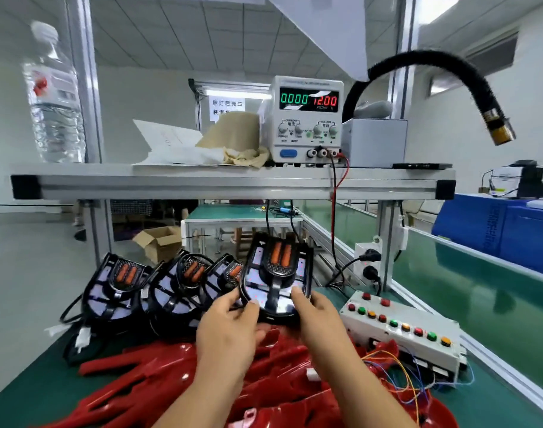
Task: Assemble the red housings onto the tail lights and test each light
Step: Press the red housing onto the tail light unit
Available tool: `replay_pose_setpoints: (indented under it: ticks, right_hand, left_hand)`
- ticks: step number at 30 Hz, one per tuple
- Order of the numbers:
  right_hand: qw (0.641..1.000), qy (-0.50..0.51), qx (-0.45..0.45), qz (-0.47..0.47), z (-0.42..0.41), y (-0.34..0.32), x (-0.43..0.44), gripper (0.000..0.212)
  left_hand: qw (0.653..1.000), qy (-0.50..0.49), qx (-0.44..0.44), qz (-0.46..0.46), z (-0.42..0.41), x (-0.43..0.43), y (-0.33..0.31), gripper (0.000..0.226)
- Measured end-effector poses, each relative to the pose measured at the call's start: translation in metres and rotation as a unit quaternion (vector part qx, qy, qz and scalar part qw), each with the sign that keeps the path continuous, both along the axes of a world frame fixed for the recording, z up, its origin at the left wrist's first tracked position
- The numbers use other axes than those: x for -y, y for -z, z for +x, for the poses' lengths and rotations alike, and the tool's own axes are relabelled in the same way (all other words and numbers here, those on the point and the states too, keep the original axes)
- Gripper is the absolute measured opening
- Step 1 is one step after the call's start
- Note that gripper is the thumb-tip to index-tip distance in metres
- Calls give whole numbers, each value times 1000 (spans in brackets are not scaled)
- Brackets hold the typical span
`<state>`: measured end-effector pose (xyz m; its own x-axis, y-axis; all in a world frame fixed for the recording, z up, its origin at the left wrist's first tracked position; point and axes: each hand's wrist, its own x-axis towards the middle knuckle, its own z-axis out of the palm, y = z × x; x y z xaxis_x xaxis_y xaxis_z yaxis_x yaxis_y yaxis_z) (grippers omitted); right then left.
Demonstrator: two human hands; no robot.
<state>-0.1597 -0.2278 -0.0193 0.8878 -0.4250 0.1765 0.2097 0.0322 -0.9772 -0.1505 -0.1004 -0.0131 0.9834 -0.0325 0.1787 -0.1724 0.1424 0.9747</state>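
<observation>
I hold one black tail light upright above the bench, its orange strips facing me. My left hand grips its lower left edge and my right hand grips its lower right edge, thumbs on the front. Three more black tail lights lean in a row to the left, cables trailing from them. A heap of glossy red housings lies on the green mat under my forearms.
A white test box with coloured buttons and loose wires sits right of my hands. On the aluminium shelf stand a power supply reading 0.000 and 12.00, a water bottle and papers. A green conveyor runs along the right.
</observation>
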Motion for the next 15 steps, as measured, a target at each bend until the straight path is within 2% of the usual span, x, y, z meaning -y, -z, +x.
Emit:
replay_pose_setpoints:
  ticks: [2, 4, 8, 12, 15]
  right_hand:
    - [999, 16, 27, 6, 2, -3, 4, 25]
    - [998, 12, 56, 10, 1, -11, 9, 29]
    - [983, -109, 130, 72, -7, -30, 13, 41]
    - [978, -184, 96, -26, -12, -26, 0, 44]
    - [970, -221, 38, -97, -12, -15, -8, 55]
  left_hand:
    - [999, 33, 1, 5, -12, -12, 3, 34]
    - [998, 61, 7, 10, -19, -34, 2, 34]
    - [994, 72, -42, -77, -16, -87, 5, 38]
    - [984, 79, -72, -143, -11, -114, 13, 47]
    - [973, 158, -88, -142, -11, -124, 16, 54]
